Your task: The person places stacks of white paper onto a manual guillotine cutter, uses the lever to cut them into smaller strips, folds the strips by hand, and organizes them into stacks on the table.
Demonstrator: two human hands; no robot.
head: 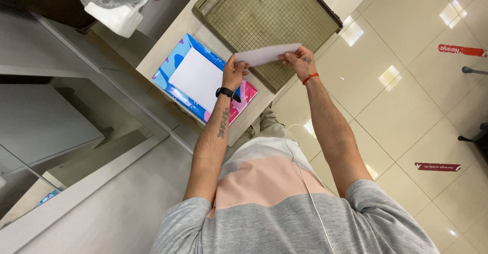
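Observation:
My left hand (234,72), with a black watch on the wrist, pinches the left end of a white sheet of paper (267,54). My right hand (300,61), with a red string bracelet, pinches its right end. The sheet is held edge-on above the near corner of a paper trimmer (269,15), whose worn green board has a grid and a dark blade arm along its right side. Left of my left hand lies a blue and pink patterned sheet (168,71) with a white sheet (198,78) on top.
The trimmer and sheets rest on a light wooden counter (168,40). A clear plastic bag with white paper (114,2) hangs at the top left. Grey cabinets fill the left. Glossy beige floor tiles with red stickers (461,50) lie to the right.

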